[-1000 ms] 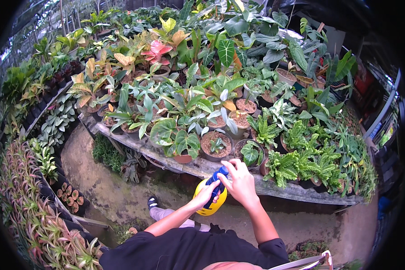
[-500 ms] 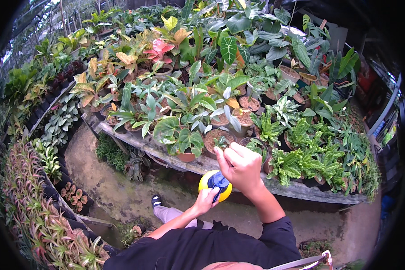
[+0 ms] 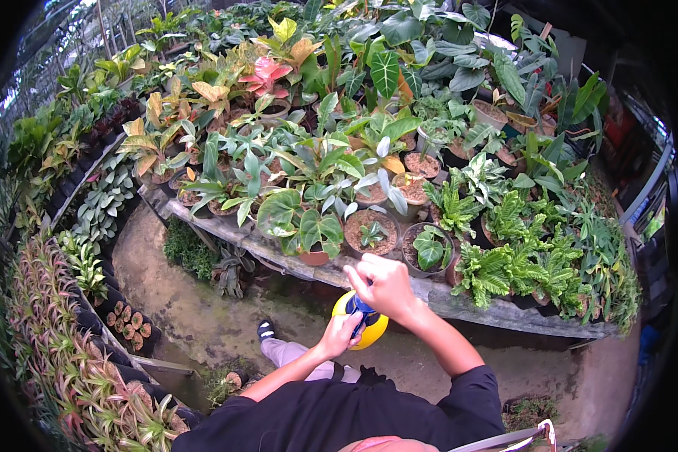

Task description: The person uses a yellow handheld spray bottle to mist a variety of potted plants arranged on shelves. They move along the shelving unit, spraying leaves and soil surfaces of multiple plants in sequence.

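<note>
A round yellow pump sprayer (image 3: 370, 334) with a dark blue top is held in front of my body, between me and the plant table. My left hand (image 3: 340, 336) is closed around its blue handle (image 3: 360, 315). Over the sprayer's top my right hand (image 3: 385, 286) makes a fist, with the thumb reaching out to the left. The fist covers the pump handle it appears to grip. Just beyond my right hand, at the table's edge, stand a pot with a small seedling (image 3: 373, 232) and a dark pot with a broad-leaved green plant (image 3: 429, 247).
Potted plants crowd the wooden table (image 3: 260, 256), with ferns (image 3: 516, 248) on the right and a pink-leaved plant (image 3: 266, 77) farther back. Striped plants (image 3: 60, 331) line the left side. My shoe (image 3: 265, 330) is on the earthen floor (image 3: 147, 260).
My right fist has moved down and slightly left, closer to the sprayer's top. The pots behind it are now more exposed. My left hand stays on the handle.
</note>
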`<act>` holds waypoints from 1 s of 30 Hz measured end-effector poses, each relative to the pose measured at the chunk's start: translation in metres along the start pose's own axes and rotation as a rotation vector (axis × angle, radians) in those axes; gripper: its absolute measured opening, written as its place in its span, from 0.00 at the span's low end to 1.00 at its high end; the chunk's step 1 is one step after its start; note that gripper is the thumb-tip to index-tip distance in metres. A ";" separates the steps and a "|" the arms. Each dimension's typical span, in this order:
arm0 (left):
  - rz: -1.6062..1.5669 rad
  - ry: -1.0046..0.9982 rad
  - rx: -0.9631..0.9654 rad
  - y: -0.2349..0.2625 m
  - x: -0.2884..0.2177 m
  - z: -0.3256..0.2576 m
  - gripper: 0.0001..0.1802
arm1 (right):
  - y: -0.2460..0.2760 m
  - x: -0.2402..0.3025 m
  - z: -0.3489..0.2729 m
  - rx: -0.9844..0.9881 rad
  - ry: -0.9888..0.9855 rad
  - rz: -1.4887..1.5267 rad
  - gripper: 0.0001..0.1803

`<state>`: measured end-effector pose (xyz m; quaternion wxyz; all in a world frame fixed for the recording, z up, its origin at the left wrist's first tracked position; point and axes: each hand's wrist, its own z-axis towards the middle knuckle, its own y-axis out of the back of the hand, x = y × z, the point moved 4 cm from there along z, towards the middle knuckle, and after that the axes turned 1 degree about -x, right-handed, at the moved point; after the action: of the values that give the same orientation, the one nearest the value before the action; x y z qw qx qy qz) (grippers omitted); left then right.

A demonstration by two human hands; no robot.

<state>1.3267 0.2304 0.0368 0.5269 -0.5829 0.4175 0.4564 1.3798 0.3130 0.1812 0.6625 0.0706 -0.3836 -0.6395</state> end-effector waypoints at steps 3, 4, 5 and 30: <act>0.070 -0.050 0.008 -0.004 -0.009 -0.001 0.25 | 0.048 0.042 0.040 -0.097 0.083 -0.042 0.16; 0.053 -0.055 -0.002 -0.008 -0.012 -0.002 0.25 | 0.058 0.052 0.043 -0.125 0.125 -0.047 0.16; 0.058 -0.066 -0.015 -0.009 -0.014 -0.002 0.25 | 0.061 0.056 0.043 -0.149 0.133 -0.059 0.16; -0.240 -0.059 0.011 -0.024 -0.070 0.036 0.24 | 0.011 -0.082 -0.161 -0.577 -0.875 0.540 0.20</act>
<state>1.3304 0.2686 0.1095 0.5933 -0.6120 0.3313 0.4046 1.4942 0.3247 0.0415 0.5744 -0.4831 -0.4361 -0.4966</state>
